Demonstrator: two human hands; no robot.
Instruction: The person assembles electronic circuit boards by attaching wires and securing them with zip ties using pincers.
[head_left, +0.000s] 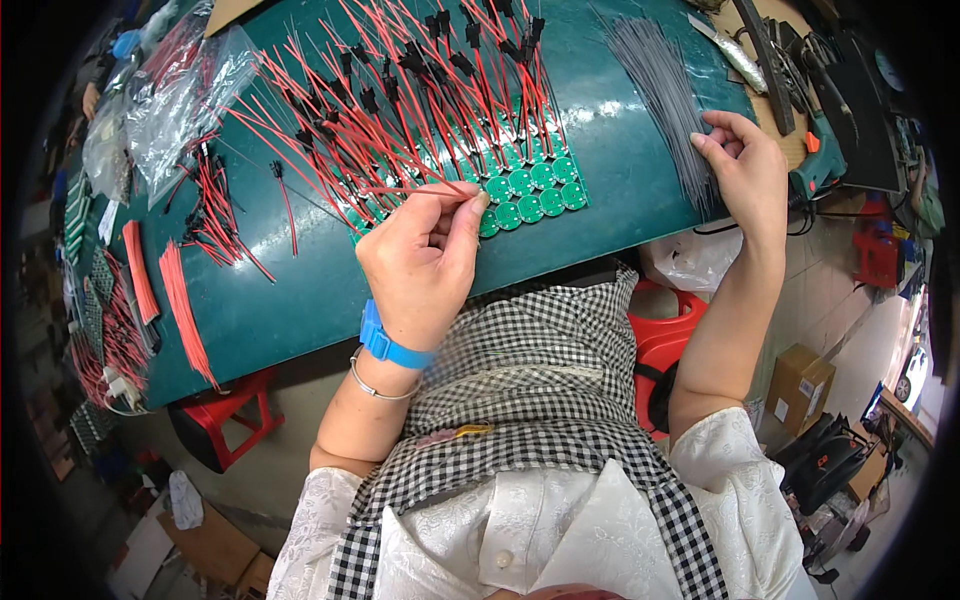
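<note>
Thumb and forefinger of my left hand [425, 240] are closed in a pinch on a red wire [420, 189], over the near edge of a panel of round green circuit boards [540, 190]. Many red and black wires with black connectors [410, 62] stand up from this panel. My right hand [745, 165] is at the right side of a bundle of thin dark grey wires [660, 100], its fingers curled and its thumb and forefinger pinching at the outermost wires. How many strands they grip is too fine to see.
On the green table [290, 320] at the left lie loose connector leads [215, 210], two red wire bundles [180, 310] and clear plastic bags [190, 100]. A green-handled tool [822, 160] with its cable lies at the right edge. Red stools [665, 325] stand below.
</note>
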